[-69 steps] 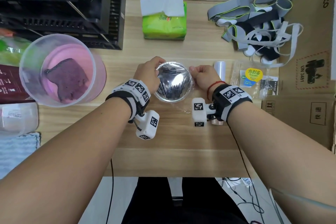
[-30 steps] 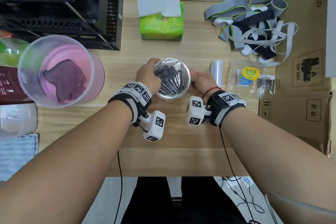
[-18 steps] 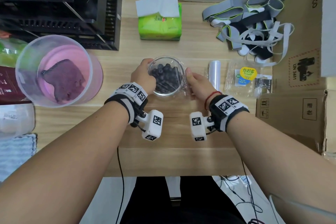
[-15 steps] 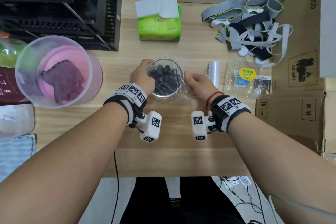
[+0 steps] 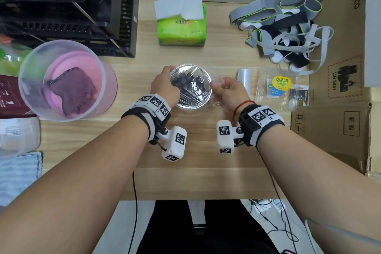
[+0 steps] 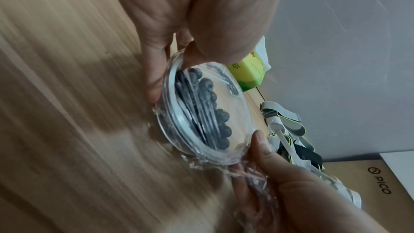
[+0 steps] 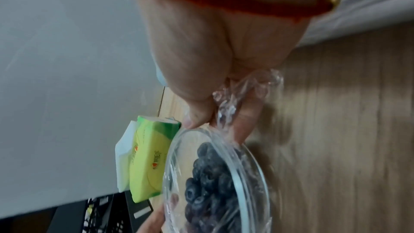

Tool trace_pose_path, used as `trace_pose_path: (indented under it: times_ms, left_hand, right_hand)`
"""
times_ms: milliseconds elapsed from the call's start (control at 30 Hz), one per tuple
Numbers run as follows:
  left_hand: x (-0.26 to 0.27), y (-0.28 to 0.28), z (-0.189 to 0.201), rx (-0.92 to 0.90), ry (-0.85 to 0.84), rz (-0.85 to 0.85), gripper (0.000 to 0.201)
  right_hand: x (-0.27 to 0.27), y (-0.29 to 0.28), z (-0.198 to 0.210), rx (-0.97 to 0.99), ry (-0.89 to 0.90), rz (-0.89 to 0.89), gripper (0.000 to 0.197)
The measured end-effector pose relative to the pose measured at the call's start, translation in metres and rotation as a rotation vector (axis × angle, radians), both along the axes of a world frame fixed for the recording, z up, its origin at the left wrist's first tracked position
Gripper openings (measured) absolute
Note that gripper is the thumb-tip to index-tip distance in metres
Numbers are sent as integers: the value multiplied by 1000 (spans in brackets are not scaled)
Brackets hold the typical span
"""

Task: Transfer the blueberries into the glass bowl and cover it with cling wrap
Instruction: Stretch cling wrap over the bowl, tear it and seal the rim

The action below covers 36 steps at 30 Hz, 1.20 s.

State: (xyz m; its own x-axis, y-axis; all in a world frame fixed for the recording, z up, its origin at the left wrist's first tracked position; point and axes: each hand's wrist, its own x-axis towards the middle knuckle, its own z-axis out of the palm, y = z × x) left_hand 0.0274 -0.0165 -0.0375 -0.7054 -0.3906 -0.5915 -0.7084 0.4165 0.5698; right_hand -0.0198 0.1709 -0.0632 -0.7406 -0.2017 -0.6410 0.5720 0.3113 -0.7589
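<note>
Blueberries (image 5: 181, 83) sit in a glass bowl (image 5: 190, 86) at the middle of a wooden table (image 5: 206, 150), under a sheet of cling wrap (image 5: 195, 90) stretched across the rim. The left hand (image 5: 165, 86) grips the bowl's left side, its fingers curled round the wall and its thumb over the rim, as the left wrist view shows. The right hand (image 5: 228, 93) pinches a bunched loose edge of the wrap between thumb and fingers just beside the bowl's right rim; the right wrist view shows the film gathered into a twist in that pinch. The bowl appears tilted, though the views do not settle whether it rests on the table. A roll (image 5: 244, 80) lies just right of the right hand, next to an empty clear punnet (image 5: 282, 88) with a yellow label. A green tissue pack (image 5: 181, 29) stands farther back, grey straps (image 5: 284, 29) lie heaped at the far right, and a plastic tub (image 5: 61, 80) holding a purple cloth (image 5: 76, 90) sits to the left.
</note>
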Motion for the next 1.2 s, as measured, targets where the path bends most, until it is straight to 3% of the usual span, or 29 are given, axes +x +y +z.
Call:
trace_pose_path:
  times_ms: [267, 533, 700, 900, 1100, 1200]
  left_hand:
    - [1, -1, 0, 11, 13, -15, 68]
    - [2, -1, -2, 19, 15, -1, 69]
    - [2, 0, -5, 9, 23, -3, 70]
    - [2, 1, -8, 3, 41, 0, 69]
    - [2, 2, -9, -4, 42, 23, 70]
    - [1, 2, -10, -14, 39, 47, 69]
  right_hand:
    - [8, 2, -11, -131, -160, -239, 16]
    - [2, -7, -13, 42, -241, -195, 26]
    - [-3, -12, -13, 317, 20, -75, 21]
    - [-3, -12, -11, 409, 141, -31, 17]
    - [7, -12, -7, 232, 62, -52, 8]
    - [17, -4, -1, -3, -16, -93, 20]
